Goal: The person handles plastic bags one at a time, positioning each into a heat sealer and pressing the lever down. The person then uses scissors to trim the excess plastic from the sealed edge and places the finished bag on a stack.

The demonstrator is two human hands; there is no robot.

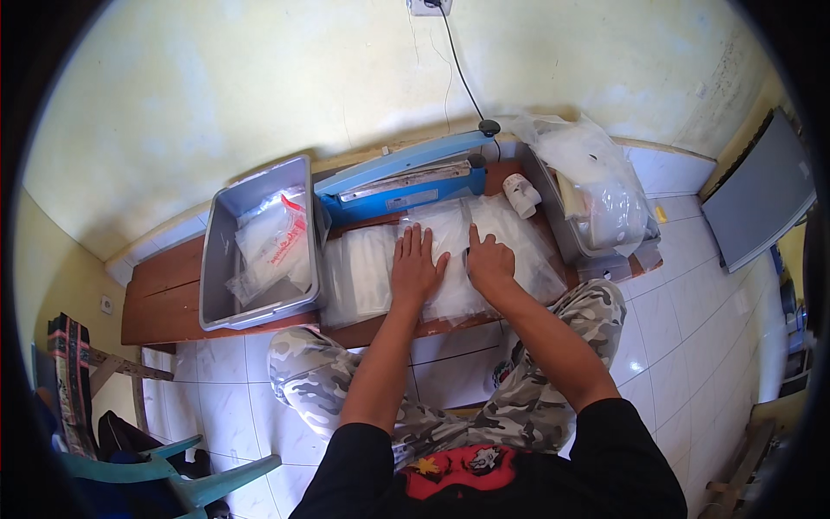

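Note:
My left hand lies flat with its fingers spread on a stack of clear plastic bags. My right hand grips what looks like a knife with a thin blade and dark handle, its index finger stretched along the blade. The blade lies over the same plastic. A second pile of plastic bags sits left of my left hand, and more plastic sheets spread out on the right. Behind them stands a blue impulse sealer, its arm raised at the right end.
A grey plastic tub holding printed bags stands left on the low wooden bench. To the right, another grey tub bears a large plastic bag. A white roll lies near it. A power cord hangs down the wall.

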